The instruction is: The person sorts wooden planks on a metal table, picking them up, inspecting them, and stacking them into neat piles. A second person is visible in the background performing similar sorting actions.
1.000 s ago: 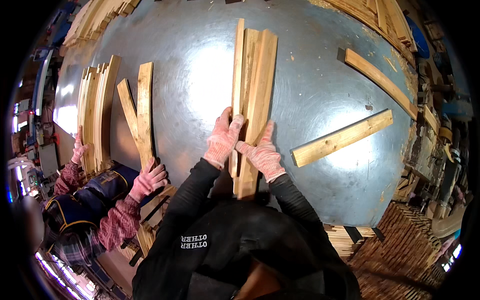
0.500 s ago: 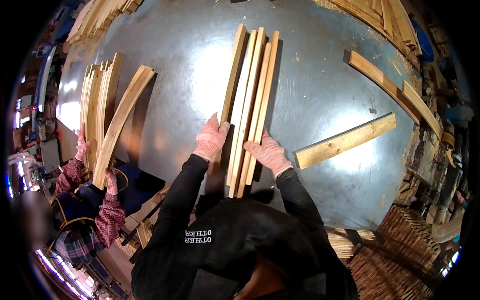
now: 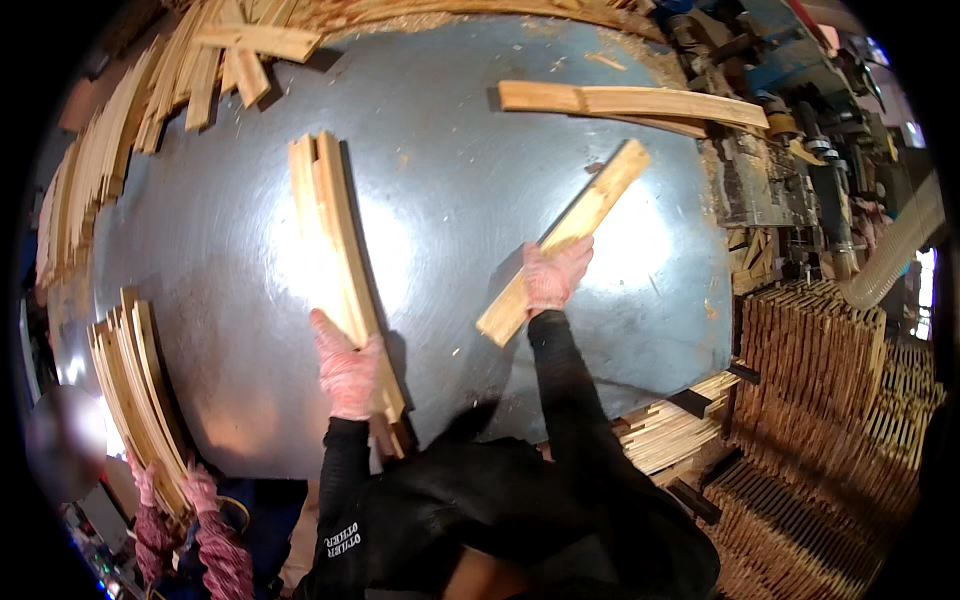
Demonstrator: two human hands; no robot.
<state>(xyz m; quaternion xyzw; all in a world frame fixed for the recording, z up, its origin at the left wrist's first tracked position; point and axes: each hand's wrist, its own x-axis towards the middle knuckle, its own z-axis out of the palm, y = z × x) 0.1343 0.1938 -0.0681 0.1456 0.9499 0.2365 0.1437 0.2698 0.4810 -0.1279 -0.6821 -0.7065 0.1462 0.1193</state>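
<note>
My left hand [image 3: 348, 370], in a pink knit glove, grips the near part of a bundle of wooden strips [image 3: 330, 230]. The strips lie side by side on the metal table, pointing away from me. Farther right, my right hand [image 3: 558, 272], gloved alike, is closed over the middle of a single wooden board [image 3: 610, 185]. That board slants from near left to far right, and its near end sticks out past my glove. The undersides of both grips are hidden.
The grey metal table [image 3: 440, 130] bears more boards [image 3: 650, 102] at its far right. Wood piles [image 3: 110, 150] line the far left. Near left, a co-worker's gloved hands [image 3: 198, 488] hold another bundle [image 3: 130, 370]. Stacked wood [image 3: 810, 400] and a machine with a hose [image 3: 900, 245] stand right.
My right hand has left the bundle and taken hold of the single board. The bundle's strips are now closer together. The view has swung right. The co-worker's separate strip now lies against their bundle.
</note>
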